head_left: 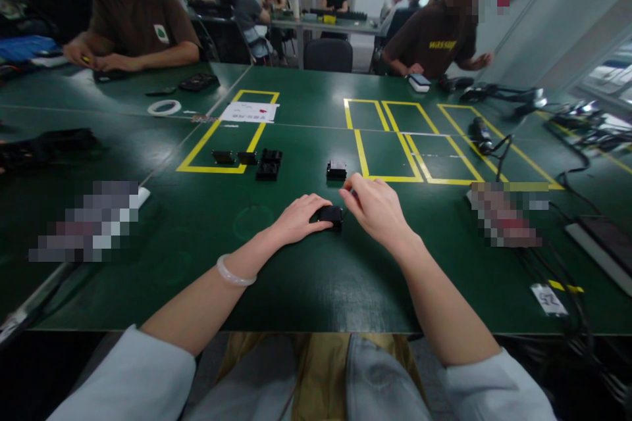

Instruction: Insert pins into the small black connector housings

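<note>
A small black box-shaped part [330, 214] rests on the green table in front of me. My left hand [302, 218], with a pale bangle on its wrist, grips it from the left between thumb and fingers. Close to its right side is my right hand [378, 207], thumb and forefinger pinched together; whatever they hold is too small to make out. Just beyond the hands sits another black part [336, 170] with a greyish top. Farther left are a black open-framed piece [269, 164] and two small black pieces, one [224, 156] beside the other [247, 157].
Yellow tape outlines [363, 154] mark the green table [296, 289]. A white paper sheet [249, 112] and a white tape ring [164, 107] lie farther back. Blurred-out devices flank me left and right, with cables [553, 263] at right. Two people sit opposite.
</note>
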`<state>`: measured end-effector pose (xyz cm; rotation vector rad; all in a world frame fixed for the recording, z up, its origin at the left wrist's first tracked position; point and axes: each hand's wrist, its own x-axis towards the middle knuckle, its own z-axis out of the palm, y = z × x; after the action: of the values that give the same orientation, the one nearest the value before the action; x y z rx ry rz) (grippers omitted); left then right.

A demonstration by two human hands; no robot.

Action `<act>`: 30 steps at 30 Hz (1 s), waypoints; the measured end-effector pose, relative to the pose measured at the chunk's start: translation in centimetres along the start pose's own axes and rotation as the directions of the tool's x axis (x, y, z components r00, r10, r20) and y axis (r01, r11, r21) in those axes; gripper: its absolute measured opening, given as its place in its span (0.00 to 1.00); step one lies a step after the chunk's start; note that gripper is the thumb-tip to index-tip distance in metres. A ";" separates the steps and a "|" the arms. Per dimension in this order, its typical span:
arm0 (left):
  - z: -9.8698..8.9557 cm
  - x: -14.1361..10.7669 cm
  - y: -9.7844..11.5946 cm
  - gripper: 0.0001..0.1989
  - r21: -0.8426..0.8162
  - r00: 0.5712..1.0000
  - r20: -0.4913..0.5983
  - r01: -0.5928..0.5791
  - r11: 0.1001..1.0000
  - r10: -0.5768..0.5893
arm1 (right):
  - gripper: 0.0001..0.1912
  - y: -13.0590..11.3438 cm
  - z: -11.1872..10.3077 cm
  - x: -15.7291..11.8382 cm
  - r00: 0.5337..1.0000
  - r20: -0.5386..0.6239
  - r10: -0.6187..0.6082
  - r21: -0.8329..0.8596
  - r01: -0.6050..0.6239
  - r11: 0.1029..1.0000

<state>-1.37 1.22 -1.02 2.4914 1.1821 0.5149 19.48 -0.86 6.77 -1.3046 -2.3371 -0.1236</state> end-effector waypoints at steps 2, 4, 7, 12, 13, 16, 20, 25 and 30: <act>0.0 0.0 0.0 0.20 -0.001 1.000 0.000 -0.005 1.000 0.005 | 0.14 0.0 0.0 0.1 1.000 0.016 0.007 -0.013 -0.007 1.000; 0.0 0.0 0.0 0.19 -0.004 1.000 -0.001 -0.006 1.000 0.006 | 0.13 -0.1 0.0 0.1 1.000 0.016 0.013 -0.021 -0.012 1.000; 0.0 0.0 0.0 0.19 -0.003 1.000 -0.005 -0.001 1.000 0.001 | 0.11 -0.1 -0.1 0.0 1.000 0.005 0.014 -0.021 -0.014 1.000; 0.1 0.0 -0.1 0.20 -0.005 1.000 -0.010 -0.009 1.000 0.009 | 0.12 -0.2 -0.2 0.0 1.000 0.020 0.005 -0.002 -0.005 1.000; 0.1 0.0 -0.1 0.20 -0.006 1.000 -0.009 -0.007 1.000 0.007 | 0.14 -0.2 -0.2 0.0 1.000 0.026 0.003 0.002 -0.003 1.000; 0.1 0.0 -0.1 0.20 -0.001 1.000 -0.007 -0.003 1.000 0.003 | 0.17 -0.1 -0.2 0.1 0.999 0.039 0.014 -0.008 -0.014 1.000; 0.1 0.0 -0.1 0.20 0.001 1.000 -0.005 0.006 1.000 -0.006 | 0.14 -0.1 -0.3 0.1 1.000 0.022 0.020 -0.022 -0.019 1.000; 0.0 -0.1 -0.1 0.20 0.000 1.000 0.000 0.006 1.000 -0.006 | 0.14 -0.3 -0.5 0.0 0.999 0.034 -0.008 0.002 0.008 1.000; 0.0 0.0 0.0 0.21 -0.007 1.000 -0.001 0.010 1.000 -0.010 | 0.15 -0.2 -0.4 0.1 0.999 0.032 0.021 -0.018 -0.020 1.000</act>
<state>-1.41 1.21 -1.03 2.4779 1.1907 0.5174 19.44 -1.01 7.20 -1.3482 -2.3539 -0.1181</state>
